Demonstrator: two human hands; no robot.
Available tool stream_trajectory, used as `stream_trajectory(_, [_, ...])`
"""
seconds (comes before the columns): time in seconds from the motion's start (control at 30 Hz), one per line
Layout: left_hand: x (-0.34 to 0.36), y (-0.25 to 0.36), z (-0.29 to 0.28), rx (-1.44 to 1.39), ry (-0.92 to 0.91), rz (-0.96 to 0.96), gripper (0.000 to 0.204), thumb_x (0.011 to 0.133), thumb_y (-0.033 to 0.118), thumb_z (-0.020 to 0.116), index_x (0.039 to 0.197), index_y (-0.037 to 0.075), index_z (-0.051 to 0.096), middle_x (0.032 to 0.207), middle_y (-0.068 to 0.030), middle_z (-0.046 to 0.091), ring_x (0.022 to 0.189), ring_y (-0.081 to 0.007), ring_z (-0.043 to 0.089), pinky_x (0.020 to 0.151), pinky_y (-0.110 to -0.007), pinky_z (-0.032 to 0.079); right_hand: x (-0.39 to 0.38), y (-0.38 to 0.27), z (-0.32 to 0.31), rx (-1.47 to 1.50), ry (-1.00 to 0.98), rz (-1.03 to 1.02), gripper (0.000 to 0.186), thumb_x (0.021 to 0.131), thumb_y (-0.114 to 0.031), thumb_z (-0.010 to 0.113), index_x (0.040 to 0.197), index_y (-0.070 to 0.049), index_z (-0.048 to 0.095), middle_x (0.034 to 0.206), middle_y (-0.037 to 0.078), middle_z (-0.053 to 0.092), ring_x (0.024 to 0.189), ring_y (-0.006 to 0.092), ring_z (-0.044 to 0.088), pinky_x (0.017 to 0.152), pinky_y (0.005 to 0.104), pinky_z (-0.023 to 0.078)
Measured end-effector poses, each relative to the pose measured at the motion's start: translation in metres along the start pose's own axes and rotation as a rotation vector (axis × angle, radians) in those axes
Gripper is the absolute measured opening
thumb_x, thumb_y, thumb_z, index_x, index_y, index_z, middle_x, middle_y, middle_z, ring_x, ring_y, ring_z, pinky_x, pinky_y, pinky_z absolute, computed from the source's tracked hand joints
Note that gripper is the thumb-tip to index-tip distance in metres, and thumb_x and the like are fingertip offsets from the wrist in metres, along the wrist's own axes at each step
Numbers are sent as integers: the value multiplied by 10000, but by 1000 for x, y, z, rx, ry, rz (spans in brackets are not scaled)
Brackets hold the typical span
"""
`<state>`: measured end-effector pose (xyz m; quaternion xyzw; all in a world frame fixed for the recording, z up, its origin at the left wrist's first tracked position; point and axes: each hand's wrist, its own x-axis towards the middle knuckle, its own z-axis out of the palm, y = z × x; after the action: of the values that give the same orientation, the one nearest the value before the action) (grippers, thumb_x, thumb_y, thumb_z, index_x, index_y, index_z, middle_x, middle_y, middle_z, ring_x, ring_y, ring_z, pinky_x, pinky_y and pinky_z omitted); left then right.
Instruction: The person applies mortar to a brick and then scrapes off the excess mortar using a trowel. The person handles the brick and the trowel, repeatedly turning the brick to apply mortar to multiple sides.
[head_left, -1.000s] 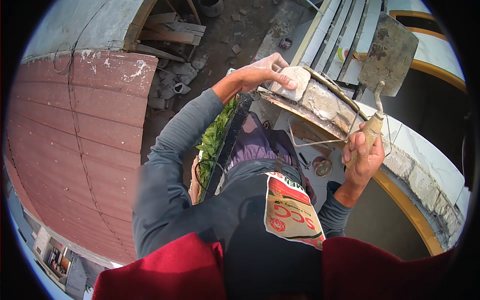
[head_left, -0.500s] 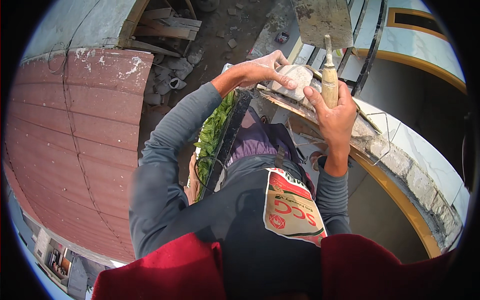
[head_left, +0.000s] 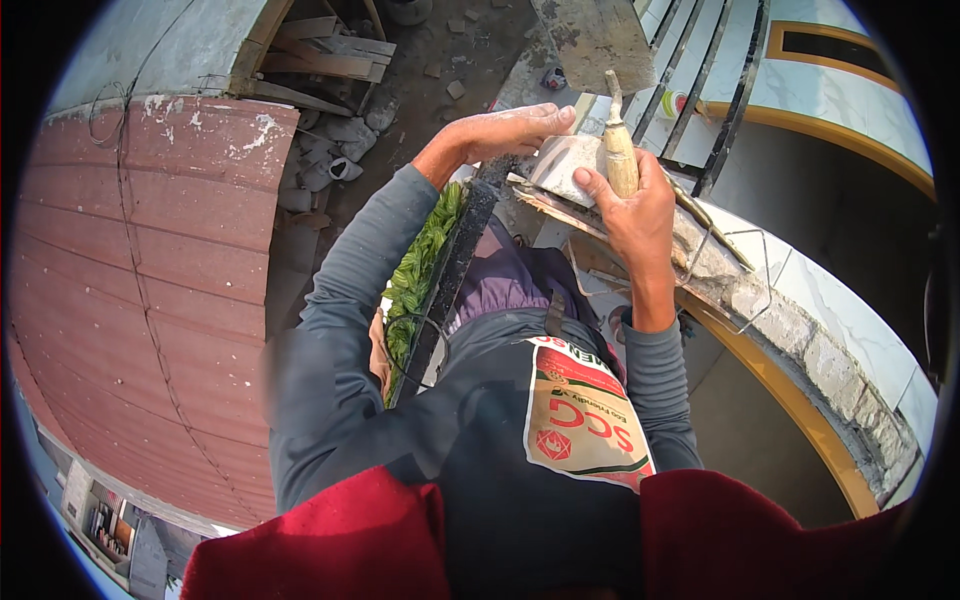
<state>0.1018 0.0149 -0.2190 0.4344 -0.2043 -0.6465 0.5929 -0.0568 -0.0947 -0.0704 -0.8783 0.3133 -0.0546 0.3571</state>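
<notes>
My right hand (head_left: 640, 212) is wrapped round the wooden handle of a trowel (head_left: 620, 163), whose broad, mortar-stained metal blade points away from me. Its thumb lies at the edge of a pale block (head_left: 568, 168) set on top of the narrow wall. My left hand (head_left: 510, 130) is open and flat, fingers stretched out together along the far left side of that block. Whether its palm presses on the block I cannot tell. The block's right part is hidden behind the trowel handle and my right hand.
A rough masonry ledge (head_left: 800, 335) curves to the right above a yellow-edged arch (head_left: 775, 405). Bent wire (head_left: 768, 285) sticks out from it. Dark metal bars (head_left: 735, 100) run beyond. Green plants (head_left: 425, 255) stand by a black edge; a reddish metal roof (head_left: 150, 300) lies left.
My left hand has loosened from the block and its fingers have straightened. My right hand and the trowel have shifted left, over the block's right part.
</notes>
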Motion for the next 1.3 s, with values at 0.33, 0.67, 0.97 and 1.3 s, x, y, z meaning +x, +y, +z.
stream_trajectory(0.33, [-11,16,17,321,-20,6,743,856,523,754,1338,24,487,1234,-195,585,1208,-263,544,1063,-409,389,1,0,-4,34,6,-9,540,791,-321,887,1068,54,614,870,178,708,794,229,697,731,354,543])
stream_trajectory(0.67, [-9,14,18,29,46,-14,719,791,386,867,1251,-11,483,1194,-147,555,1210,-252,560,1073,-393,421,-39,17,-76,404,291,66,546,803,-393,882,1054,12,616,827,17,653,748,84,590,676,259,510])
stream_trajectory(0.97, [-13,21,10,-19,0,-46,592,854,337,821,1207,37,453,1232,-126,535,1193,-242,585,1078,-430,469,-93,39,-87,600,271,195,517,825,-362,874,1067,6,605,758,-12,626,652,42,541,584,217,464])
stream_trajectory(1.3, [-16,26,10,20,-12,-73,643,848,440,803,1241,64,459,1239,-88,524,1228,-233,548,1099,-450,435,-115,50,-101,725,450,180,408,854,-298,857,961,-15,583,690,-18,579,532,27,481,449,213,393])
